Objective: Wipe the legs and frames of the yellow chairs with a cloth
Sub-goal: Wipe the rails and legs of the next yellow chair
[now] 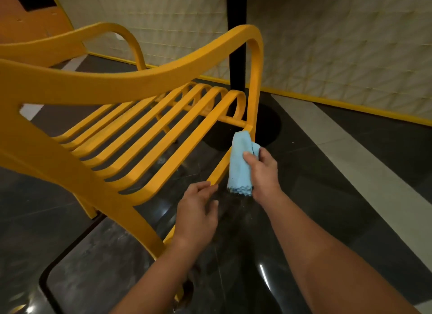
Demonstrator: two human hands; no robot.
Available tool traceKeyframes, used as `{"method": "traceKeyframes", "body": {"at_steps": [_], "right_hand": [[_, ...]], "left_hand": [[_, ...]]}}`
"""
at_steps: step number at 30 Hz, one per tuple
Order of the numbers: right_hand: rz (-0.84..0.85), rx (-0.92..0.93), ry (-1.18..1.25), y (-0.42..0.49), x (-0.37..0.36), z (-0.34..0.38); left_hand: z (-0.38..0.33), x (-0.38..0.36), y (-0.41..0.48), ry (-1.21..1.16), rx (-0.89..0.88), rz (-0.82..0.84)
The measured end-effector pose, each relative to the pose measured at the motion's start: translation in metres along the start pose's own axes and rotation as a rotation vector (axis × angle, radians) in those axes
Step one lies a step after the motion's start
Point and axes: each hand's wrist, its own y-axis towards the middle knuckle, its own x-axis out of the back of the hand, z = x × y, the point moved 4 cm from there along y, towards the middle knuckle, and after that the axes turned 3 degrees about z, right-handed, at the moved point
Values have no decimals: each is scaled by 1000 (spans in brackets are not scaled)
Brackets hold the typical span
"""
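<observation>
Partly hidden behind cloth (239,166), yellow chair leg (254,91), right hand (263,173) gripping cloth

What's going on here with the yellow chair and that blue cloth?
A person is cleaning a yellow chair. Their right hand grips a folded light blue cloth and holds it against the chair's lower side rail, close to where the rail meets the front leg. The left hand holds nothing. It sits beside the same rail with fingers loosely curled, too blurred to say whether it touches. A second yellow chair stands behind.
</observation>
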Motion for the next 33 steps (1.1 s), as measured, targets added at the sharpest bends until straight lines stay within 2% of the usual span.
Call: {"method": "traceKeyframes", "body": {"at_steps": [5,8,12,20,27,33], "right_hand": [[-59,218,-332,23,3,6],[-83,368,-554,35,0,13],[-106,532,-765,50,-5,18],[-116,718,-1132,75,-18,3],[97,838,-1274,69,-20,-13],[115,836,-1338,77,-16,-12]], "left_hand": [[12,-2,-12,368,26,79],[19,-10,-24,493,88,166],[25,-18,-28,550,103,222],[26,-20,-25,550,71,213],[20,-20,-18,624,104,263],[21,-25,-14,653,133,305]]}}
